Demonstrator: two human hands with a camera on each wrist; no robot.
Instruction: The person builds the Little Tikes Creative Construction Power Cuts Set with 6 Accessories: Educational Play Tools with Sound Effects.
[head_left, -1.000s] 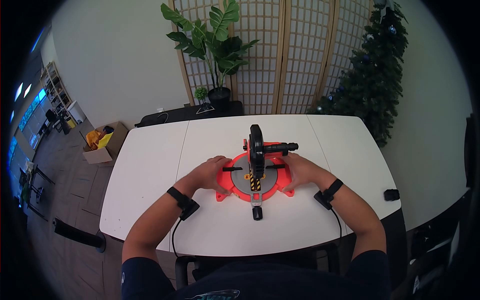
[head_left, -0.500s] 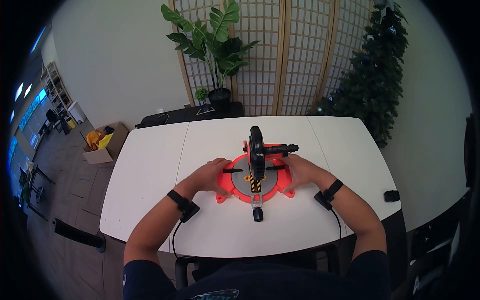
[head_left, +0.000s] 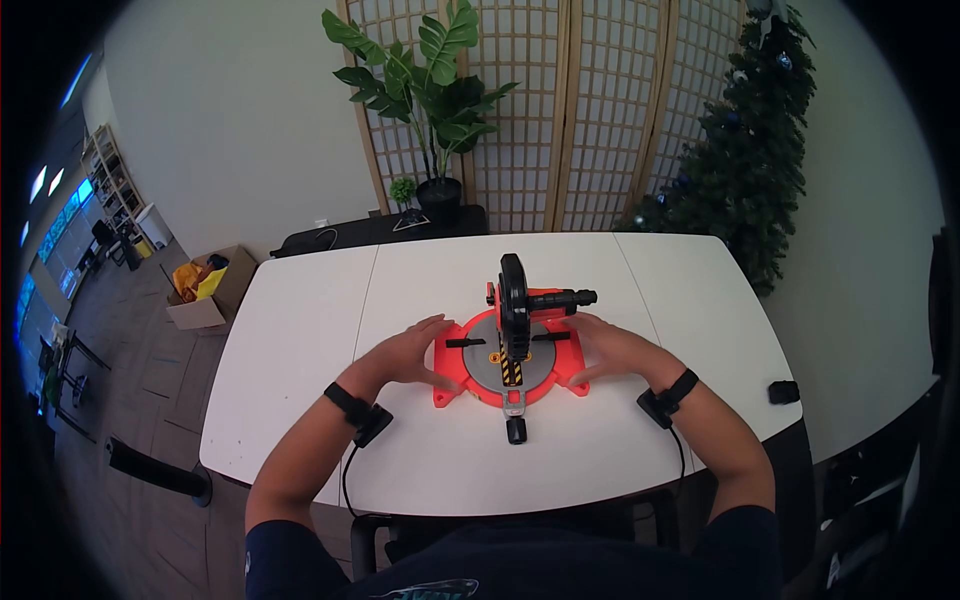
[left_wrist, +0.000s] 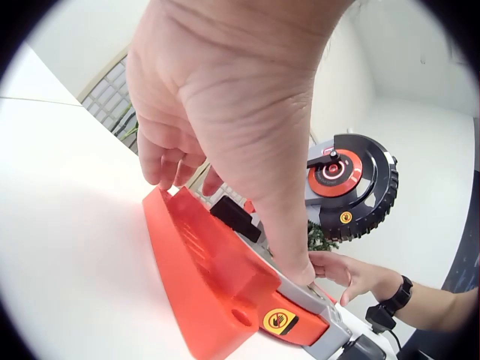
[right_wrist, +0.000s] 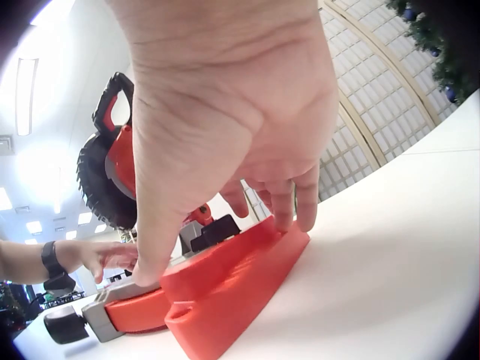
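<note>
A toy miter saw [head_left: 480, 372] with an orange base, grey round turntable and black blade guard [head_left: 514, 300] stands upright on the white table. At the left side of its base is my left hand [head_left: 400, 356], thumb toward the front and fingers toward the back corner. In the left wrist view, the fingertips hover right at the orange edge and the thumb overlaps the grey rim. My right hand [head_left: 618, 350] mirrors this at the right side, fingers fairly straight and spread around the base. A black knob [head_left: 516, 430] sticks out at the saw's front.
The white table [head_left: 300, 300] has seams across it. A small black object [head_left: 783, 391] lies at its right edge. Behind are a potted plant [head_left: 438, 192], a folding screen and a decorated tree [head_left: 735, 150]. A cardboard box [head_left: 235, 285] stands on the floor at left.
Both hands have loosened and eased slightly outward from the base, with the wrists shifting apart. The saw stays in place on the table.
</note>
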